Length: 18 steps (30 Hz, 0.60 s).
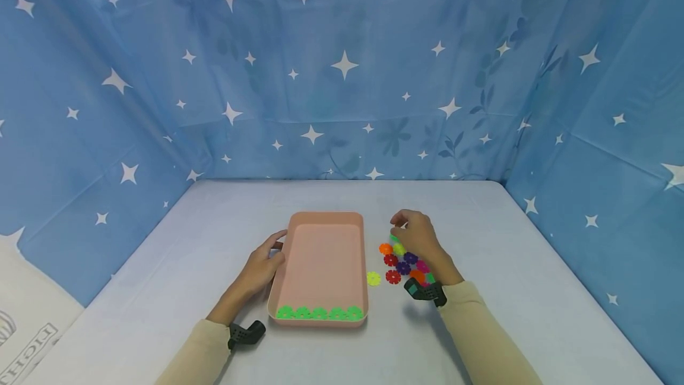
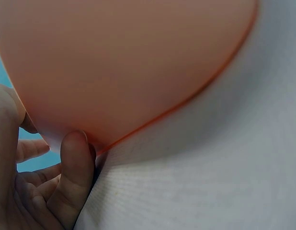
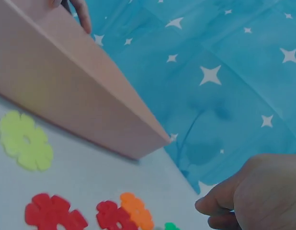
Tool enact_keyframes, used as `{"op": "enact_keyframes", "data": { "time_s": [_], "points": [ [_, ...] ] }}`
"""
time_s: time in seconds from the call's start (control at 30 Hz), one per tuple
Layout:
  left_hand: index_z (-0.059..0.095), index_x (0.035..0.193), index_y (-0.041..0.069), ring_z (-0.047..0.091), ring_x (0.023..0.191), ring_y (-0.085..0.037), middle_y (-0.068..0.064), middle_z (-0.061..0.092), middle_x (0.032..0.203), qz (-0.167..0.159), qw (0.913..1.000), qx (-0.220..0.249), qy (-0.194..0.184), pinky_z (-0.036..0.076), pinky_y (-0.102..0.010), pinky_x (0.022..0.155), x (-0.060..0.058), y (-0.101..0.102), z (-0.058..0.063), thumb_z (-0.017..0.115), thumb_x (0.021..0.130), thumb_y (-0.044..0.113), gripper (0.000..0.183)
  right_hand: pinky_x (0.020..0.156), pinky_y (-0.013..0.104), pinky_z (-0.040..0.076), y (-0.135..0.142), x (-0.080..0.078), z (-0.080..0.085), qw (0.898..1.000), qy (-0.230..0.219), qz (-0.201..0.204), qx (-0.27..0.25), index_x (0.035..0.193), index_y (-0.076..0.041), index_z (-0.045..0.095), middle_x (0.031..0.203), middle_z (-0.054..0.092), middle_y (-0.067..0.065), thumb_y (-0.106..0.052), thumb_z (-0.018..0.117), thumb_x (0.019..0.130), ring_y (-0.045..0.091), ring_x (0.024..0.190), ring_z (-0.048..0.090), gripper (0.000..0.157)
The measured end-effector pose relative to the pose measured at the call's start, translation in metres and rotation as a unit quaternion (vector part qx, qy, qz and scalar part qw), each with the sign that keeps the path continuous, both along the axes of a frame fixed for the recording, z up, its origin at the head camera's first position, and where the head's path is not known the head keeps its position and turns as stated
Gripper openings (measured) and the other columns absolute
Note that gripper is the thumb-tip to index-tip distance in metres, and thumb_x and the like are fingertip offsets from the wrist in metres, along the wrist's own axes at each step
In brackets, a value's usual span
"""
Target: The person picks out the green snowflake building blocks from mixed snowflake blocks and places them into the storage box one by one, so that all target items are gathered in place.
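A pink tray (image 1: pixel 323 260) lies on the white table, with a row of several green flower-shaped plastic pieces (image 1: pixel 319 313) along its near end. My left hand (image 1: pixel 262 266) holds the tray's left side; in the left wrist view its thumb (image 2: pixel 76 153) lies against the outer wall. To the right of the tray, my right hand (image 1: pixel 419 233) hovers over the far end of a loose pile of flower pieces. Its fingers are bent, with a gap between thumb and forefinger and no piece visible there. A green piece (image 3: pixel 171 226) lies just beside its fingertips.
Red (image 1: pixel 393 277), orange (image 1: pixel 386 249), purple (image 1: pixel 403 268), yellow (image 1: pixel 373 278) and pink pieces lie between the tray and my right forearm. A blue star-patterned curtain (image 1: pixel 342 94) surrounds the table's back and sides. White printed material (image 1: pixel 32 319) shows at the far left.
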<state>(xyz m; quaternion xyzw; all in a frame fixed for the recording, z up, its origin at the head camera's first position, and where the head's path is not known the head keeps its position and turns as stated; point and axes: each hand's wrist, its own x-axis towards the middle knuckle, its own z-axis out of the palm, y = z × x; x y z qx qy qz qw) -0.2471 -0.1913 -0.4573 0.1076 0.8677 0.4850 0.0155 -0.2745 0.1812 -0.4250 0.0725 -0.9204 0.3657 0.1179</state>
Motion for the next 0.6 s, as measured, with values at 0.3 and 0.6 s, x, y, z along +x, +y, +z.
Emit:
{"op": "enact_keyframes", "data": {
  "time_s": [0.3,0.6],
  "points": [
    [0.037,0.157,0.017,0.068,0.089,-0.023,-0.02,0.056,0.135,0.003,1.0,-0.002,-0.003,0.056,-0.037,0.075,0.001,0.001,0.0,0.044,0.097,0.016,0.061,0.086,0.051,0.052,0.003,-0.005,-0.013,0.996,-0.039,-0.065,0.05,0.115,0.0,0.072,0.108,0.07,0.018,-0.018,0.074,0.091,0.035,0.096,0.061,0.03],
    [0.036,0.158,0.018,0.068,0.089,-0.023,-0.019,0.055,0.136,0.005,0.9999,0.002,-0.011,0.056,-0.036,0.073,0.001,0.002,0.0,0.044,0.097,0.017,0.061,0.082,0.055,0.048,-0.002,-0.007,-0.018,0.989,-0.071,-0.093,0.088,0.117,0.002,0.073,0.11,0.07,0.02,-0.021,0.076,0.087,0.039,0.099,0.055,0.038]
  ]
}}
